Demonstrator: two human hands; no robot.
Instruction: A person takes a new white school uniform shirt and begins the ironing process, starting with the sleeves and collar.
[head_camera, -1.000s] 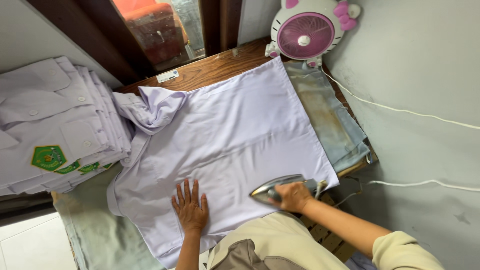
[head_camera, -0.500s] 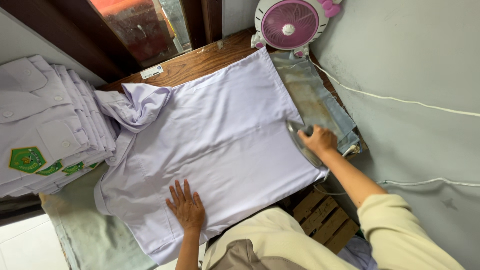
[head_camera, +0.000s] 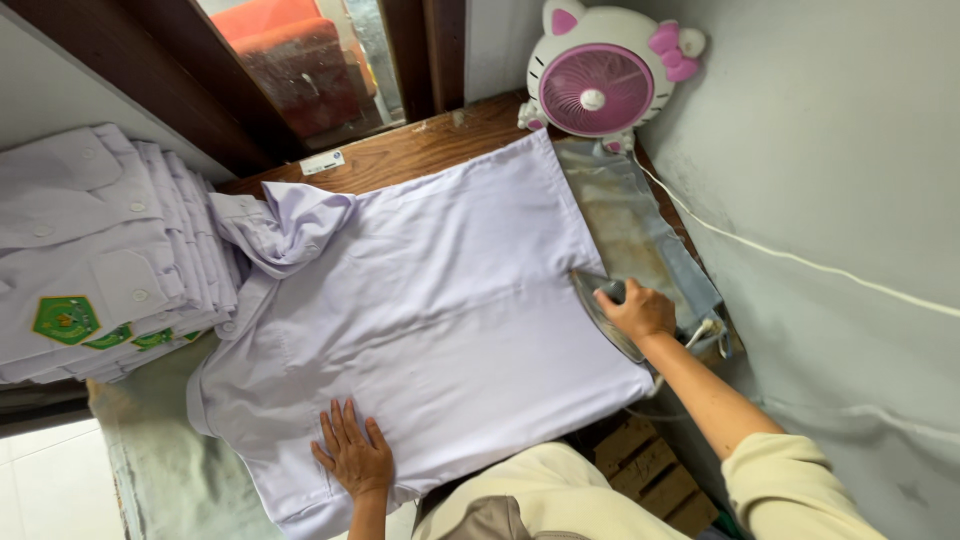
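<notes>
Wooden table under a window, padded cloth on top. Pale lilac shirt spread flat there. Left hand flat on its hem, fingers splayed. Right hand clamped round iron, apparently tipped on edge at the shirt's right side.
</notes>
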